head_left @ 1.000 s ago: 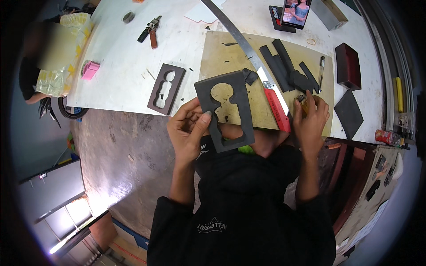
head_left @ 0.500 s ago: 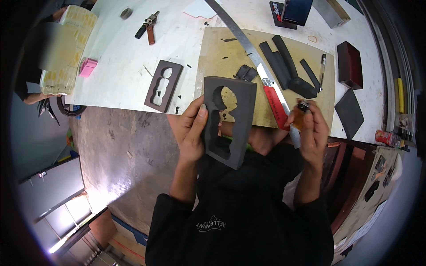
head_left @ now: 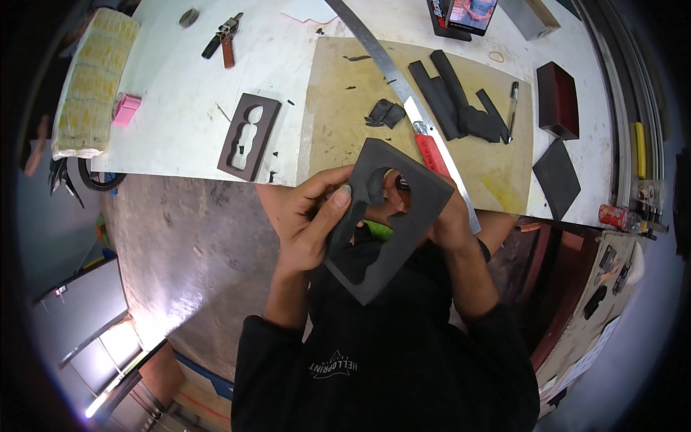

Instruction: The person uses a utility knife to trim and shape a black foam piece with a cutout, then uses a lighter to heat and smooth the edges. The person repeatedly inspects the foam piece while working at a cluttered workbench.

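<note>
Far left: pack wrapped in clear, crinkly plastic [head_left: 97, 79], yellowish contents in rows. Then a pink plastic dispenser [head_left: 127, 109], and a revolver-shaped object [head_left: 224, 39] – dark metal, smooth brown grip. Matte dark foam frame [head_left: 268, 137] lies flat on the white table [head_left: 180, 129]; lobed cutout, small black scrap inside it.

Left hand [head_left: 309, 223] pinches the left edge of a thick charcoal foam block [head_left: 399, 234], thumb on the face. Block sits tilted in the air at the table's near edge, in front of the torso; cutout has a round upper lobe, wavy sides.

Right hand [head_left: 453, 216] is mostly behind the block, some fingers curled and visible through the cutout. Looks like they grip a small metal-topped item [head_left: 403, 183] – maybe a lighter, view is poor.

Behind: tan, scuffed cutting mat [head_left: 335, 86] with crumpled black scraps [head_left: 385, 113], long steel ruler [head_left: 378, 57], red-handled cutter [head_left: 432, 155], black foam strips [head_left: 450, 101] and slim pen [head_left: 513, 111]. Right: box [head_left: 558, 101], black outside, dark red inner wall; flat black diamond-shaped sheet [head_left: 558, 180]; clear bottle with red label [head_left: 619, 218], contents can't be told.
</note>
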Available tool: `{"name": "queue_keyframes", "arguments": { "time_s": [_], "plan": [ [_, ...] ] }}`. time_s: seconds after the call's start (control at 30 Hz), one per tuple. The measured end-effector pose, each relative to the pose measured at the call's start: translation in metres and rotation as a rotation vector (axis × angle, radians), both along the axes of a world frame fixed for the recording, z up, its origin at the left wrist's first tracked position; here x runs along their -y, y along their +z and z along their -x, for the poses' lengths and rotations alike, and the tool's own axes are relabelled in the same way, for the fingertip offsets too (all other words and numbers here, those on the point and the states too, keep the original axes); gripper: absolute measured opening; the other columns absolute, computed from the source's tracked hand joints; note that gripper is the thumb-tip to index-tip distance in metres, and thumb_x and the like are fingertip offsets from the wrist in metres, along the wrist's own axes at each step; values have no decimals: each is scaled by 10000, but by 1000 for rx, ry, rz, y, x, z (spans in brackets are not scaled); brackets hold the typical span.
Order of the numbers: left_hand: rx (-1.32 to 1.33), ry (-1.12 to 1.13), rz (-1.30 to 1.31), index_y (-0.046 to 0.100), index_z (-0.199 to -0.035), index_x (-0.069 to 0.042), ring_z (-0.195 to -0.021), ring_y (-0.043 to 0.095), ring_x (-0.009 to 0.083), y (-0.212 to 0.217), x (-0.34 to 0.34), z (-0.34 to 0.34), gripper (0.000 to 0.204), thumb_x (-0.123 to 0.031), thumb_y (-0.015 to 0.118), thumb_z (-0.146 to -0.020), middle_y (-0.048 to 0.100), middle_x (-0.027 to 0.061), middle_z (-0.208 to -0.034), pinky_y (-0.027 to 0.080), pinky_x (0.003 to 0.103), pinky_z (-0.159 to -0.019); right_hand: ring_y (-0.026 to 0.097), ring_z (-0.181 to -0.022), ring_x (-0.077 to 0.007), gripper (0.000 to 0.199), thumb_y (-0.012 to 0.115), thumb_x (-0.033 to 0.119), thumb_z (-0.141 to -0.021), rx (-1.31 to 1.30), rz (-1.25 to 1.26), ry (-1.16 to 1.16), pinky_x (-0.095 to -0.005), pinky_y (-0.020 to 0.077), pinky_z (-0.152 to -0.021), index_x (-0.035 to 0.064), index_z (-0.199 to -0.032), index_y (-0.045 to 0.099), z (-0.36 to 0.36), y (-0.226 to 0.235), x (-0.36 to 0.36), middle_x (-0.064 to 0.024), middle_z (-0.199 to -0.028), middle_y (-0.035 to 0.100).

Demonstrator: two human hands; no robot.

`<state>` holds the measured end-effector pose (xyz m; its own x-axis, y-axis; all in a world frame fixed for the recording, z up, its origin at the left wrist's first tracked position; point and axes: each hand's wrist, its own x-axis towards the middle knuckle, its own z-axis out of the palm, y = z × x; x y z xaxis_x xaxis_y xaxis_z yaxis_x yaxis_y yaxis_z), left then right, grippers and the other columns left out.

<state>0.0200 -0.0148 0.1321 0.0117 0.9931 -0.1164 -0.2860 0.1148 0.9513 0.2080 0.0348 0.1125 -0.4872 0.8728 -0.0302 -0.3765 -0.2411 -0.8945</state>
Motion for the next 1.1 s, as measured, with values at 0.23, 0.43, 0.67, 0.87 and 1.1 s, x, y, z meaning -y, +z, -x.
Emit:
{"name": "queue_keyframes", "arguments": {
  "time_s": [0.23,0.43,0.67,0.87,1.1],
  "plan": [
    [-124,-36,-96,587,-1184,103,-799,632,103,9,-3,11,284,-48,569,-944,678,118,-947,483,196,-684,575,-806,-117,347,512,284,-923,61,-84,142,-243,453,-696,-27,-1068,566,-8,-17,4,-77,-908,612],
    [-247,-123,-149,623,-1174,67,-780,625,97,13,-11,14,283,-28,609,-908,678,105,-919,465,200,-673,599,-774,-160,364,495,324,-958,-290,366,330,-271,479,-707,-22,-1018,593,-10,-37,6,-100,-856,624],
    [-383,-242,-247,670,-1128,37,-638,557,83,21,-19,20,279,-28,663,-857,631,79,-784,399,219,-568,623,-795,-215,341,460,271,-992,-516,441,404,-309,513,-739,-40,-1059,584,-3,-33,12,-151,-911,635],
    [-452,-298,-277,687,-1094,38,-629,553,91,25,-21,23,259,-31,674,-844,626,85,-764,396,228,-561,628,-810,-226,372,396,264,-1017,-475,235,328,-309,530,-726,-52,-1172,518,-3,-29,19,-188,-945,632],
    [-464,-276,-250,692,-1092,31,-614,543,106,26,-20,24,269,-52,675,-836,615,80,-731,389,252,-554,653,-822,-207,417,351,300,-1028,-400,369,304,-292,559,-711,-55,-1136,541,-6,-21,21,-192,-961,645]
  ]
}}
